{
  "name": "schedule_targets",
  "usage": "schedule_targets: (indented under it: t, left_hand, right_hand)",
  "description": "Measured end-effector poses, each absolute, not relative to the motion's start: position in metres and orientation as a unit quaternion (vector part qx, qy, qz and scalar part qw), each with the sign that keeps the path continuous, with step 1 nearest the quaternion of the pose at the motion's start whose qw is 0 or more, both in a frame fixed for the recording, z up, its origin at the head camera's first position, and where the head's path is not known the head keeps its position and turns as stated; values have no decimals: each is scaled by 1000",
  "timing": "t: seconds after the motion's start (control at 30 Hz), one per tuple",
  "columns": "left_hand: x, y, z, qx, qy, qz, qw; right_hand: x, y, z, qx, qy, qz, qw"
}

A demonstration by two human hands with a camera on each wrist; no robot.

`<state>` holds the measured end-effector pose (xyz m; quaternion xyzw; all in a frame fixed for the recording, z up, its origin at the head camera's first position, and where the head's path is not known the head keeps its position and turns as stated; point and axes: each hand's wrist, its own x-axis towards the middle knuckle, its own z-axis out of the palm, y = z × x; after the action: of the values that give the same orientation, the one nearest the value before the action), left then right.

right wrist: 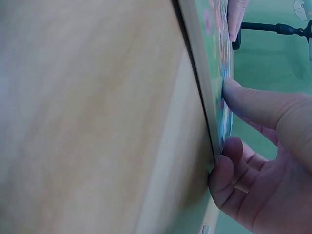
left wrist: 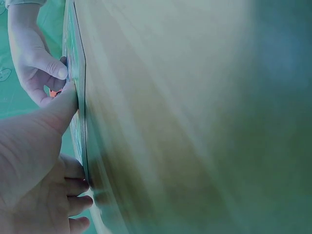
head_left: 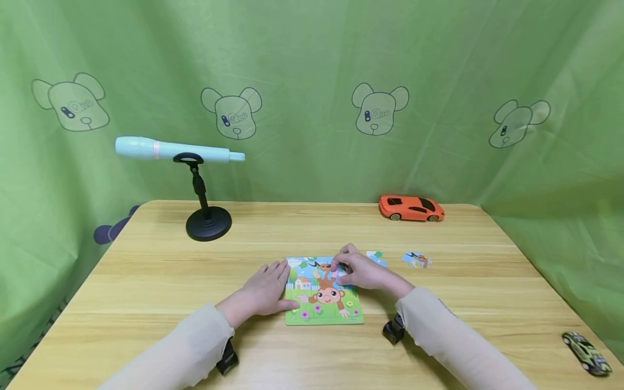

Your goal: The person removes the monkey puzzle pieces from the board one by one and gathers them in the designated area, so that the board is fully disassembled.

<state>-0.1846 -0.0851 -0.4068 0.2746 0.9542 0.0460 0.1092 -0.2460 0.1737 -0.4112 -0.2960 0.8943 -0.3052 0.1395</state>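
Observation:
A jigsaw puzzle board (head_left: 319,311) with an upside-down monkey picture lies on the table between the hands. My left hand (head_left: 265,290) rests along its left side, fingers straight and thumb over the lower left edge. Over the upper right part, my right hand (head_left: 363,271) has its thumb and fingers curled about a puzzle piece at the board's face, mostly covered by the fingers. In the right wrist view, the thumb (right wrist: 234,95) touches the picture while other fingers curl by the board's edge. Loose puzzle pieces (head_left: 417,259) (head_left: 376,257) lie right of the board.
A light blue toy microphone (head_left: 195,151) sits on a black stand (head_left: 208,223) at the back left. An orange toy car (head_left: 411,208) is at the back right, and a camouflage toy car (head_left: 586,353) near the right edge. Behind the wooden table (head_left: 122,303) hangs a green curtain (head_left: 302,54).

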Motion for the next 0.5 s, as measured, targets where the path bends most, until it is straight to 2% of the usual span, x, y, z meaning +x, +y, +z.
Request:
schedule_targets:
  t: [0.5]
  left_hand:
    - [-185, -85, -408, 273, 954, 43, 114]
  right_hand:
    - [-244, 173, -408, -272, 911, -286, 119]
